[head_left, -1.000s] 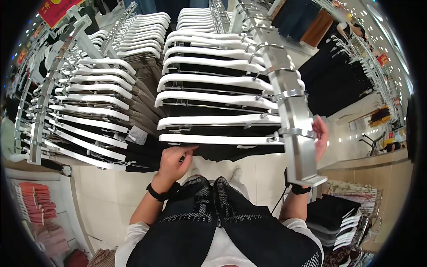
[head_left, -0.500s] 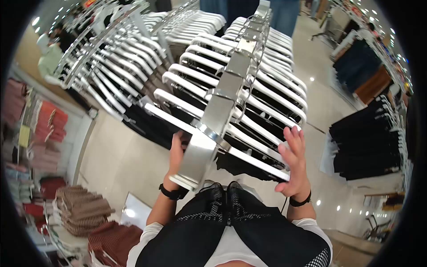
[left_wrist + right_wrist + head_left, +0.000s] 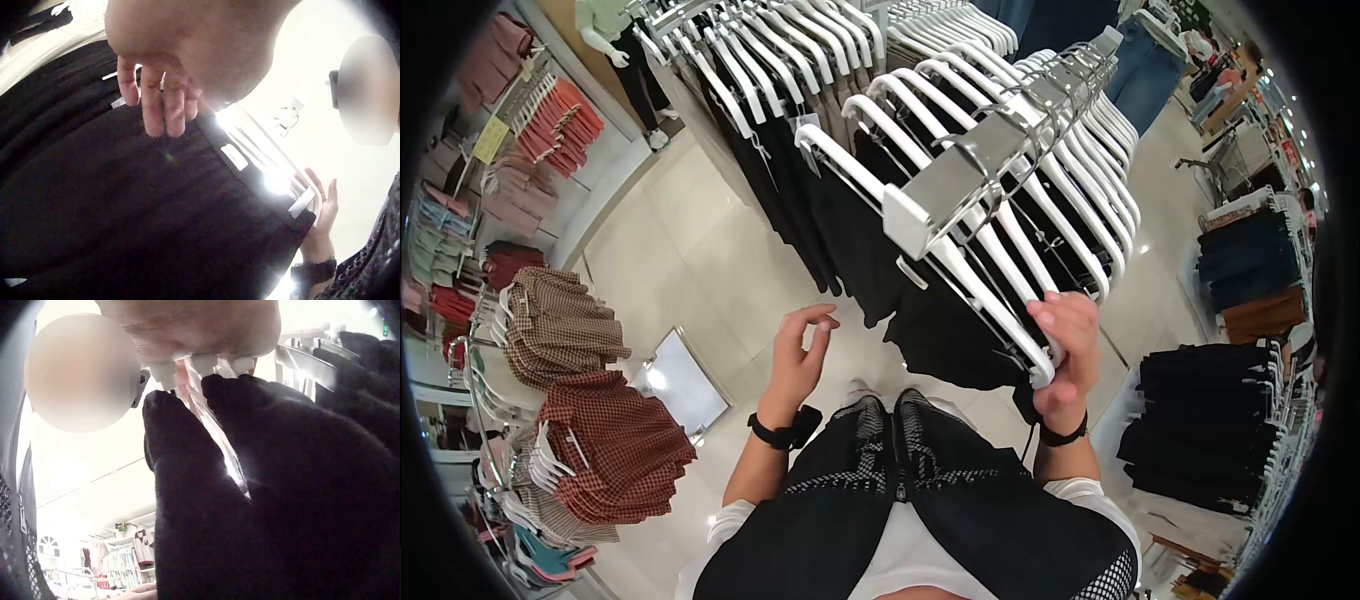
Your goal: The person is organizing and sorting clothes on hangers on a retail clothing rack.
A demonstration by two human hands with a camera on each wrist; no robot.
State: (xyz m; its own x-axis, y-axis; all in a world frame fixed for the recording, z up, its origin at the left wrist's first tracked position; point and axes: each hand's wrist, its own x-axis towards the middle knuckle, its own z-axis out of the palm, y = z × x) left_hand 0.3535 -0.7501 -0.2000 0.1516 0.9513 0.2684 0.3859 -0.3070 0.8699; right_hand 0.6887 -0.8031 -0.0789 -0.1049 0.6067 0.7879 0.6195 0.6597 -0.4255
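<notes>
Right hand (image 3: 1076, 348), fingers open, touches the near white hangers (image 3: 1041, 373)! Left hand (image 3: 797, 364), loosely open, holds 0 items; black garments (image 3: 945, 335) hang from their hangers.

A clothing shop is shown: black trousers (image 3: 940, 325) are hung on white hangers along a metal display rail (image 3: 975, 160). Left of that rail, checked shirts (image 3: 615, 445) are racked and a dressed mannequin (image 3: 635, 65) is stood; right of it, denim jeans (image 3: 1142, 75) are displayed.
</notes>
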